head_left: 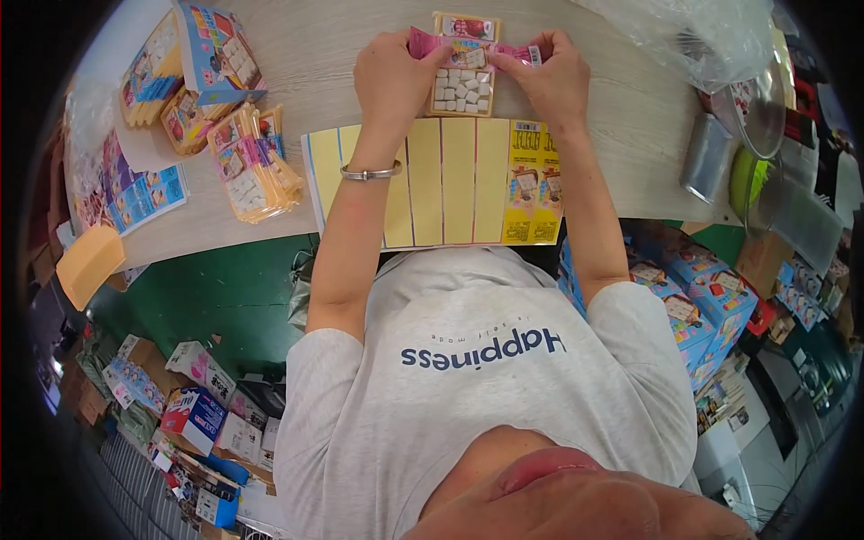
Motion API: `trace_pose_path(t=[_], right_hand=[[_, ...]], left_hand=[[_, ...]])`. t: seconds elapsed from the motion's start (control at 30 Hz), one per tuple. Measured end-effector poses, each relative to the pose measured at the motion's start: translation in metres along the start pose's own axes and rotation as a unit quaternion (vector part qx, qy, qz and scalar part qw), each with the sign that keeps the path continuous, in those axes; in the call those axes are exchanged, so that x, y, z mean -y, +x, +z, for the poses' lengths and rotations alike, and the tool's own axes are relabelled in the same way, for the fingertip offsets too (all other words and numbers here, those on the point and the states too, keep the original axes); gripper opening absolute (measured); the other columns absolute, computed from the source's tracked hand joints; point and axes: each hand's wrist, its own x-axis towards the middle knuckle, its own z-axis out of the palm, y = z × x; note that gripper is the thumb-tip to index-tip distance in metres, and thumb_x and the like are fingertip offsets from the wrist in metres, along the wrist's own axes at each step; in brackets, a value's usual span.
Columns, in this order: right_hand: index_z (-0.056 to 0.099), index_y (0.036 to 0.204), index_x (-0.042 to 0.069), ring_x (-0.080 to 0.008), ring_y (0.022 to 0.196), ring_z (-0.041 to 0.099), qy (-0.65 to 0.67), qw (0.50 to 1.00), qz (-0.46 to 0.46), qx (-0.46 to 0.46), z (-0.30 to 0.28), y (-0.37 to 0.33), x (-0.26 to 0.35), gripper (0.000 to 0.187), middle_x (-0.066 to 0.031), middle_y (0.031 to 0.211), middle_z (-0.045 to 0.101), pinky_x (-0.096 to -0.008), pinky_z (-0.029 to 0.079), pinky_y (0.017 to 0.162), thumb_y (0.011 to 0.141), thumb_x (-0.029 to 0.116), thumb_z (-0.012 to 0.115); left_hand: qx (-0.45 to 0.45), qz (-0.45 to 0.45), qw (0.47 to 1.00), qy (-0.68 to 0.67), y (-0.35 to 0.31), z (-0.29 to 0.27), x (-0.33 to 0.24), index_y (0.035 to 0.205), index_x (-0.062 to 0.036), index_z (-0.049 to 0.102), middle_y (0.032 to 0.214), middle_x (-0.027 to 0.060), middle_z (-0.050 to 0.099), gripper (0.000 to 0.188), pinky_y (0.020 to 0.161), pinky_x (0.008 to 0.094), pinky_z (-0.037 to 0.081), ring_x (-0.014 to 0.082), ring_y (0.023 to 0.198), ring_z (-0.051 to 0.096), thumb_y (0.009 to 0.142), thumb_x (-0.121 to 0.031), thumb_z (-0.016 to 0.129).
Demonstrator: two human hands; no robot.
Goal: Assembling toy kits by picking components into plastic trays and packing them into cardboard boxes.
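A flat pack of white candy-like cubes [463, 94] in a cream tray lies on the table in front of me. Across its middle runs a pink printed sticker strip [469, 59]. My left hand [387, 79] pinches the strip's left end between thumb and fingers, and my right hand [554, 79] grips the other end, where a barcode shows. Both thumbs rest close to the pack's sides. Between my forearms, at the near table edge, a label sheet [441, 184] shows bare yellow backing in bands, with a few yellow printed labels [535, 184] at its right side.
Left of the sheet is a stack of similar packs [252, 171]. Behind it an open blue display box [218, 54] holds more packs. A peach plastic tray [90, 265] overhangs the left edge. Clear plastic bags [675, 36] and a clear roll [708, 157] lie right. Blue cartons [706, 301] stand below.
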Motion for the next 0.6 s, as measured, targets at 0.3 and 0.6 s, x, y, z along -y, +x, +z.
trace_pose_path(t=[0.3, 0.6], right_hand=[[0.062, 0.096, 0.003, -0.0268, 0.078, 0.067, -0.013, 1.000, -0.024, 0.015, 0.000, -0.001, -0.004, 0.056, -0.0105, 0.085, 0.068, -0.0368, 0.054, 0.073, 0.064, 0.039, 0.091], [0.064, 0.106, -0.001, -0.0164, 0.090, 0.069, 0.341, 0.937, 0.062, 0.033, -0.021, -0.023, 0.023, 0.033, -0.0102, 0.100, 0.071, -0.0295, 0.056, 0.077, 0.086, 0.019, 0.080]], left_hand=[[0.045, -0.050, 0.997, -0.035, -0.001, 0.006, 0.001, 0.095, 0.0010, 0.069, 0.085, 0.0156, 0.072, 0.041, 0.072, 0.0388, 0.054, 0.0296, 0.079, 0.070, 0.075, -0.032, 0.082], [0.059, -0.067, 0.862, -0.498, -0.033, -0.022, -0.014, 0.119, 0.0037, 0.061, 0.101, 0.0074, 0.073, 0.048, 0.076, 0.0260, 0.057, 0.0116, 0.089, 0.069, 0.078, -0.004, 0.085]])
